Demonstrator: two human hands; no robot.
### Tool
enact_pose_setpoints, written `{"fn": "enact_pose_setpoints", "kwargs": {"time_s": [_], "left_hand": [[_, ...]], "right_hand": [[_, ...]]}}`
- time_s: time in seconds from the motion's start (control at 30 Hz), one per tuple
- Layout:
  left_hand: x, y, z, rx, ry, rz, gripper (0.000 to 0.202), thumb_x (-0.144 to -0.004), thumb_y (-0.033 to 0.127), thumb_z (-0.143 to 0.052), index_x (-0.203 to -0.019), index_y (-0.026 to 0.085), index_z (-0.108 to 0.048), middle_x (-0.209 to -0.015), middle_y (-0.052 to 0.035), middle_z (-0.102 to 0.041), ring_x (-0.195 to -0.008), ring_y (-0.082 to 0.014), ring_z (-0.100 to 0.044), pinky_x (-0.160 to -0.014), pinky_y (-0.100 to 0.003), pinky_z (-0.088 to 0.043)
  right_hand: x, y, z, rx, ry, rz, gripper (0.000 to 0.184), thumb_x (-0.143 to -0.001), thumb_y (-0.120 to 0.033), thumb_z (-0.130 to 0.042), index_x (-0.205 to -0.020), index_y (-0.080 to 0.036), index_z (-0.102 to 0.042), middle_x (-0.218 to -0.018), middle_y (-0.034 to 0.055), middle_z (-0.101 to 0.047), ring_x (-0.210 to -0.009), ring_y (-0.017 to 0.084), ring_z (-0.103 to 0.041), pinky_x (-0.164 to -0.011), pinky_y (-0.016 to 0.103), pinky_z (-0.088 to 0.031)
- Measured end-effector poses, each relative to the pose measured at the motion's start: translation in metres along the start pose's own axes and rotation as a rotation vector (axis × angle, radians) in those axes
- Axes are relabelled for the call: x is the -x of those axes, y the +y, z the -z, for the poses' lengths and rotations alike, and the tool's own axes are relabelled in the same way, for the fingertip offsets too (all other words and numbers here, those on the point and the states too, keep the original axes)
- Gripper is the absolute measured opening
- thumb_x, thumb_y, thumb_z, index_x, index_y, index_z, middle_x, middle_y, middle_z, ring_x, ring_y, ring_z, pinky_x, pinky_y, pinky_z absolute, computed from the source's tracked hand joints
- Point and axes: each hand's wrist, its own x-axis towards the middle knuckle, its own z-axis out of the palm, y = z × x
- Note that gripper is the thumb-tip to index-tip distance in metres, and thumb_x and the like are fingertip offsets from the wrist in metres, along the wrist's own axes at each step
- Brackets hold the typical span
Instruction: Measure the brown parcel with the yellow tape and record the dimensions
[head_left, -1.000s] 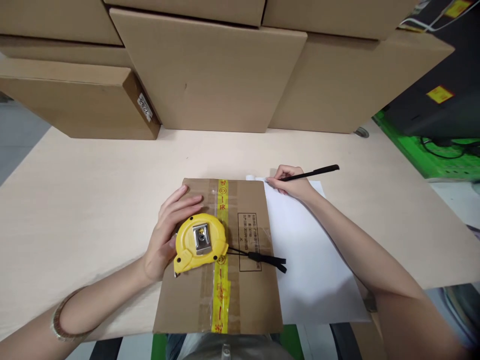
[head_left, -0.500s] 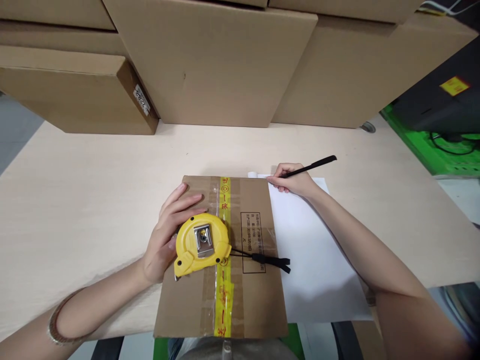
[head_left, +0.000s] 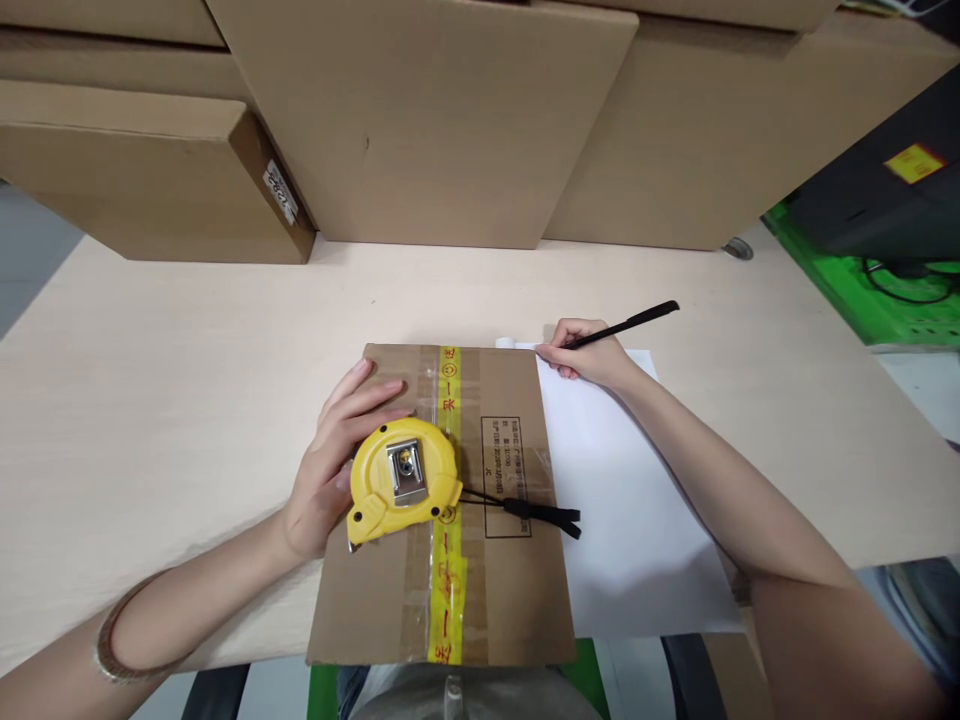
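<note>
We look down on a pale wooden tabletop with our two bare hands at work over it. A flat cardboard parcel lies in front of us, sealed down its middle with a strip of yellow tape printed in red. Its near edge reaches the near edge of the tabletop.

On the parcel sits a round yellow tape measure, metal belt clip facing up. Its black wrist strap trails to the right across a printed box on the cardboard.

Our left hand rests on the parcel, fingers stretched out loosely and lying against the left and upper side of the tape measure; we cannot tell where the thumb sits. A thin bracelet circles that wrist.

Our right hand pinches a black pen between thumb and fingers. The tip touches the top left corner of a white sheet of paper, which lies just beside the parcel's right edge.

Large brown cardboard boxes stand in a row along the far side of the tabletop. A green surface shows at the right.
</note>
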Motion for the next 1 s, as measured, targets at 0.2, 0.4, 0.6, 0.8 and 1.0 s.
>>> {"fn": "enact_pose_setpoints", "kwargs": {"time_s": [0.2, 0.4, 0.6, 0.8, 1.0], "left_hand": [[0.001, -0.002, 0.001, -0.011, -0.016, -0.039, 0.045, -0.099, 0.059, -0.051, -0.126, 0.036, -0.078, -0.141, -0.0050, -0.070, -0.157, -0.0391, -0.036, -0.136, -0.062, -0.009], [0.002, -0.002, 0.001, -0.011, -0.027, -0.036, 0.043, -0.100, 0.055, -0.050, -0.128, 0.038, -0.077, -0.143, -0.0019, -0.069, -0.158, -0.0373, -0.034, -0.137, -0.060, -0.008], [-0.001, 0.001, 0.000, 0.031, 0.009, 0.040, 0.048, -0.092, 0.069, -0.058, -0.116, 0.035, -0.082, -0.137, -0.0062, -0.071, -0.156, -0.0417, -0.036, -0.136, -0.063, -0.010], [0.001, -0.007, 0.004, -0.020, -0.042, -0.058, 0.045, -0.100, 0.058, -0.050, -0.128, 0.034, -0.077, -0.144, -0.0049, -0.068, -0.157, -0.0396, -0.035, -0.136, -0.063, -0.014], [-0.001, -0.022, 0.011, -0.167, -0.166, -0.330, 0.050, -0.106, 0.042, -0.038, -0.151, 0.031, -0.058, -0.162, 0.0016, -0.053, -0.162, -0.0303, -0.027, -0.138, -0.055, -0.018]], "right_hand": [[0.000, -0.001, 0.000, 0.005, -0.018, 0.010, 0.046, -0.073, -0.047, -0.090, -0.059, -0.022, -0.053, -0.049, -0.0015, -0.060, -0.039, 0.008, -0.049, -0.037, 0.024, -0.037], [0.000, 0.000, 0.000, 0.009, -0.015, 0.009, 0.047, -0.071, -0.047, -0.090, -0.058, -0.022, -0.053, -0.048, -0.0024, -0.059, -0.038, 0.008, -0.048, -0.036, 0.024, -0.036], [0.001, 0.003, 0.006, -0.003, 0.053, 0.047, 0.050, -0.073, -0.047, -0.090, -0.057, -0.023, -0.049, -0.050, -0.0029, -0.058, -0.038, 0.007, -0.046, -0.039, 0.025, -0.032], [0.001, 0.005, 0.010, 0.010, 0.020, 0.056, 0.052, -0.070, -0.053, -0.091, -0.056, -0.022, -0.052, -0.051, -0.0015, -0.061, -0.040, 0.008, -0.050, -0.043, 0.026, -0.038], [0.001, 0.003, 0.009, 0.018, 0.002, 0.042, 0.047, -0.071, -0.046, -0.091, -0.057, -0.021, -0.054, -0.051, -0.0008, -0.061, -0.041, 0.009, -0.052, -0.042, 0.024, -0.037]]}}
